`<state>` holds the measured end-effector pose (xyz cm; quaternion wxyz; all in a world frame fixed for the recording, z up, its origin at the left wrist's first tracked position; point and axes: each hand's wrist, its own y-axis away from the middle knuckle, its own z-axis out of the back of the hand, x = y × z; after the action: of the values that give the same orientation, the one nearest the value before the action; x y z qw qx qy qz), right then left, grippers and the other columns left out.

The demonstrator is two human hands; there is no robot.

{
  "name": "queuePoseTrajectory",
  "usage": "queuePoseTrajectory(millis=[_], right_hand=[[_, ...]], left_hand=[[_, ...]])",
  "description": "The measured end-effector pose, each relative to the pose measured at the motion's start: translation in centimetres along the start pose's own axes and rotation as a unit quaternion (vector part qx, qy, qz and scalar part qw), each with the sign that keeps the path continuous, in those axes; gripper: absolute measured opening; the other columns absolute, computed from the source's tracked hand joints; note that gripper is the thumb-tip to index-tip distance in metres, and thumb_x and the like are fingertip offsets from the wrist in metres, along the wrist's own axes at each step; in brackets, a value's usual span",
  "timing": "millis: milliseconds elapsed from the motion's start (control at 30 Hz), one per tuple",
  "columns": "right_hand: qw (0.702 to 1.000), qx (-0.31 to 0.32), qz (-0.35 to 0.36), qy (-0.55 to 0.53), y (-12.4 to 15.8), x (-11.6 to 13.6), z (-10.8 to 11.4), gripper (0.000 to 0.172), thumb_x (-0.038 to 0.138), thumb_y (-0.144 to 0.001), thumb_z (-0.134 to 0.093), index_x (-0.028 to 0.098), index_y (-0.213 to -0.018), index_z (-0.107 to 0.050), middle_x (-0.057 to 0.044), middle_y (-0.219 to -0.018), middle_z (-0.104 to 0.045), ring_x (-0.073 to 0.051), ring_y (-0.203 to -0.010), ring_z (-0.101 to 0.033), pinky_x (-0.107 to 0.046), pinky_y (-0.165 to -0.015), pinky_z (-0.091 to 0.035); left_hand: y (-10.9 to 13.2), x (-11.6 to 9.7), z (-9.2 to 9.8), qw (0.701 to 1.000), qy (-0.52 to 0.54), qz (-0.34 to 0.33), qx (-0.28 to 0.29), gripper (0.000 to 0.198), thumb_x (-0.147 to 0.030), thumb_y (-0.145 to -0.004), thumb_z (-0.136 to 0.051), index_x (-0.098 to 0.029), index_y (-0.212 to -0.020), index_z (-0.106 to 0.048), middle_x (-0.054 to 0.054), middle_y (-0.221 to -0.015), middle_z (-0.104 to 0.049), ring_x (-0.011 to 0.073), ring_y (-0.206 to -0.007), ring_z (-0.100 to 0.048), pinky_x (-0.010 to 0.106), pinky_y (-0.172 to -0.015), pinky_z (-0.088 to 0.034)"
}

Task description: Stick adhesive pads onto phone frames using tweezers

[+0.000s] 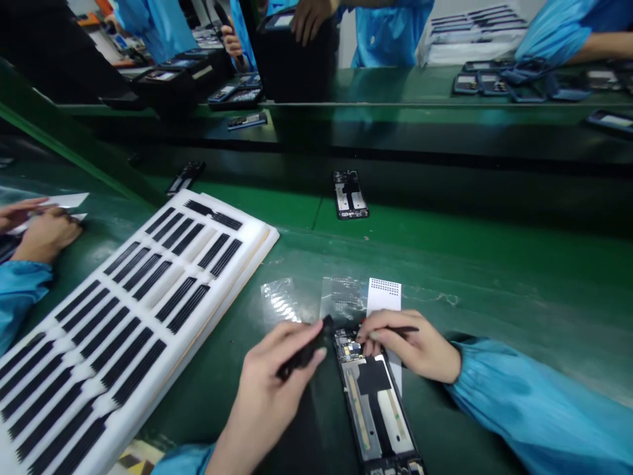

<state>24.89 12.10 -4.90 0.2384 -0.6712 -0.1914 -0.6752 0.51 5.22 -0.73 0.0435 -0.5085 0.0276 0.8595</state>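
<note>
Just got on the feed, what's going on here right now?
The person's left hand grips a black strip beside the top of an opened phone frame, while the right hand holds a thin black tool at that end of the frame. A white tray of black strips lies to the left, where a co-worker's hands hold paper.

Bright, even light falls from above, leaving a soft glare on the green table [459, 264] toward 3 o'clock. Shadow under the right hand [410, 346] stays faint. Lines bow near the edges, and fine detail looks slightly soft.
</note>
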Motion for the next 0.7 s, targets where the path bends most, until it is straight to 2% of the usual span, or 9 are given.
queuePoseTrajectory(millis=[67, 133, 233, 300, 367, 567, 700], right_hand=[[0.992, -0.079, -0.050, -0.080, -0.5, -0.1, 0.3, 0.032, 0.047, -0.098, -0.058, 0.016, -0.091, -0.066, -0.007, -0.071, -0.074, -0.017, -0.056, -0.071, -0.027, -0.053, -0.060], [0.971, -0.158, -0.085, -0.156, -1.0, -0.2, 0.8, 0.040, 0.056, -0.093, -0.061, 0.016, -0.086, -0.062, -0.006, -0.064, -0.073, -0.015, -0.047, -0.068, -0.024, -0.044, -0.056], [0.951, -0.190, -0.100, -0.224, -1.7, -0.2, 1.6, 0.046, 0.061, -0.086, -0.068, 0.016, -0.082, -0.058, -0.007, -0.059, -0.072, -0.015, -0.043, -0.065, -0.021, -0.039, -0.051], [0.949, -0.172, -0.098, -0.245, -1.9, -0.2, 2.0, 0.048, 0.062, -0.083, -0.070, 0.016, -0.083, -0.058, -0.007, -0.059, -0.072, -0.015, -0.043, -0.066, -0.020, -0.038, -0.051], [0.949, -0.159, -0.094, -0.257, -1.9, -0.3, 2.3, 0.049, 0.063, -0.082, -0.070, 0.016, -0.082, -0.058, -0.007, -0.060, -0.073, -0.015, -0.043, -0.066, -0.021, -0.039, -0.052], [0.946, -0.148, -0.094, -0.274, -2.0, -0.5, 2.3, 0.047, 0.061, -0.085, -0.068, 0.015, -0.080, -0.059, -0.007, -0.059, -0.072, -0.015, -0.042, -0.066, -0.020, -0.037, -0.052], [0.943, -0.143, -0.099, -0.284, -2.2, -0.4, 2.5, 0.042, 0.055, -0.093, -0.063, 0.015, -0.080, -0.059, -0.008, -0.058, -0.072, -0.015, -0.042, -0.066, -0.019, -0.037, -0.052]], left_hand=[[1.5, -0.1, -1.3, 0.985, -0.110, -0.129, 0.033, 0.041, -0.013, -0.092, -0.055, -0.022, -0.132, -0.063, 0.009, -0.116, -0.068, 0.0176, -0.101, -0.066, 0.026, -0.084, -0.054], [3.2, -0.3, -2.8, 0.944, -0.215, -0.241, 0.069, 0.047, -0.009, -0.090, -0.048, -0.015, -0.135, -0.060, 0.012, -0.119, -0.069, 0.0211, -0.102, -0.068, 0.030, -0.082, -0.057], [5.3, -0.8, -5.0, 0.877, -0.332, -0.328, 0.115, 0.044, -0.009, -0.091, -0.043, -0.013, -0.129, -0.064, 0.011, -0.112, -0.074, 0.0227, -0.086, -0.073, 0.032, -0.067, -0.060], [6.2, -1.1, -6.0, 0.851, -0.366, -0.354, 0.133, 0.041, -0.009, -0.094, -0.041, -0.014, -0.126, -0.066, 0.008, -0.109, -0.076, 0.0215, -0.079, -0.073, 0.030, -0.061, -0.060], [6.5, -1.4, -6.6, 0.837, -0.380, -0.365, 0.146, 0.040, -0.009, -0.096, -0.040, -0.015, -0.123, -0.068, 0.007, -0.111, -0.076, 0.0205, -0.080, -0.074, 0.030, -0.061, -0.060], [6.4, -2.0, -6.8, 0.817, -0.403, -0.386, 0.143, 0.044, -0.002, -0.093, -0.041, -0.019, -0.120, -0.071, 0.004, -0.114, -0.076, 0.0186, -0.076, -0.072, 0.028, -0.060, -0.059], [6.8, -2.4, -6.6, 0.808, -0.427, -0.372, 0.165, 0.044, 0.000, -0.091, -0.044, -0.019, -0.121, -0.070, 0.004, -0.119, -0.074, 0.0180, -0.076, -0.070, 0.028, -0.063, -0.058]])
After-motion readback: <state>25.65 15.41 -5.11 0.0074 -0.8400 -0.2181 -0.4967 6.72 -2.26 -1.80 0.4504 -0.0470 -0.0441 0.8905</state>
